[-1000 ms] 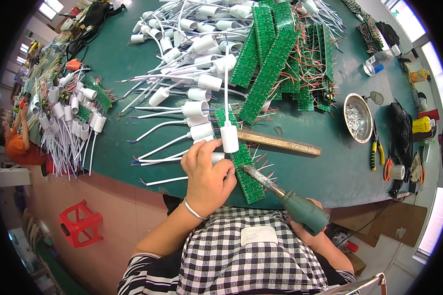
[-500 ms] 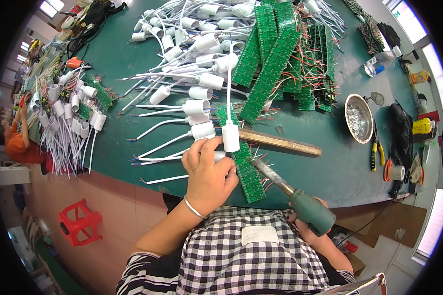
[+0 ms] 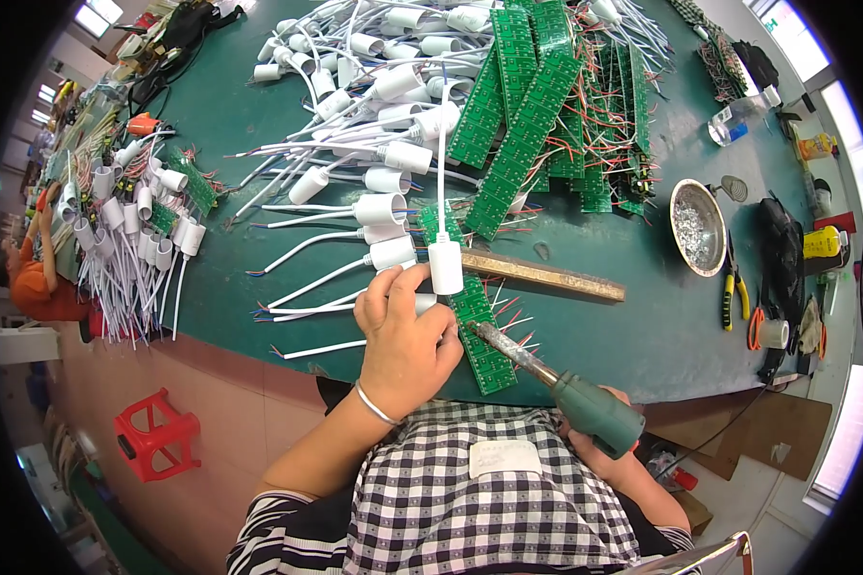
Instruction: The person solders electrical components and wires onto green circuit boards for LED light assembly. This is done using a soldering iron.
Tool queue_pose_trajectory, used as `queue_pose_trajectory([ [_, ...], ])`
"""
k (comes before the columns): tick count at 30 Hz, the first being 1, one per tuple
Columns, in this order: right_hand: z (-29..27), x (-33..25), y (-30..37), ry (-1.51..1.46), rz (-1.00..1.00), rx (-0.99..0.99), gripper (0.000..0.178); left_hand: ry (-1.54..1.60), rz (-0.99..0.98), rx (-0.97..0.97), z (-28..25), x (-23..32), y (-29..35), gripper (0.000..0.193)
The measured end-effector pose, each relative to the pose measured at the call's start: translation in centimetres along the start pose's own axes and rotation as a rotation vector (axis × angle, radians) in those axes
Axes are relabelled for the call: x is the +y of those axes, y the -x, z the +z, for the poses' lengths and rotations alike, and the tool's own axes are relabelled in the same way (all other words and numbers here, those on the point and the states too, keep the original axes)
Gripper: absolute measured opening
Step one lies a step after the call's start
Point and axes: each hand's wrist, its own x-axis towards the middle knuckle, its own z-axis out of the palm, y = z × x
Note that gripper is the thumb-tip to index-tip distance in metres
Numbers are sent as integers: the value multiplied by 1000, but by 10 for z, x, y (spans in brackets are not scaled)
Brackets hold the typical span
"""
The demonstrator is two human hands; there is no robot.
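Note:
My left hand (image 3: 403, 340) is closed round a white cylindrical cable-end housing (image 3: 425, 304), mostly hidden by the fingers, at the left edge of a green circuit board panel (image 3: 486, 359). Touching its fingertips is another white housing (image 3: 446, 268), its cable pointing away from me. In my right hand (image 3: 594, 455), partly hidden behind the handle, is a soldering iron (image 3: 594, 412) with a green handle. The iron's tip rests at or just over the panel. Short red and white wires stick out from the panel's right side.
A wooden strip (image 3: 547, 276) lies beyond the panel. Further off are piled white housings (image 3: 398, 81) and stacked green panels (image 3: 527, 134). On the right stand a metal bowl (image 3: 679, 240) of silvery bits and yellow-black pliers (image 3: 735, 297). Another person (image 3: 43, 283) sits far left.
The soldering iron has shifted left and slightly toward me, its tip moving across the panel. My left hand stays in nearly the same place.

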Motion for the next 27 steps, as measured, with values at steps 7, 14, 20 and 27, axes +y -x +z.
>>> queue_pose_trajectory([
  [7, -3, -7, -6, 116, -70, 16, 28, -31, 14, -34, -2, 0, -1, 9],
  [14, 0, -9, -9, 148, -116, -2, 28, -55, 15, -52, -2, 0, -1, 8],
  [20, -1, 7, 8, -25, -41, 75, 36, -56, 9, -48, -2, 0, -2, 8],
  [27, -28, 5, -1, -575, 79, 605, 51, -58, 1, -28, 0, -2, -1, 9],
])
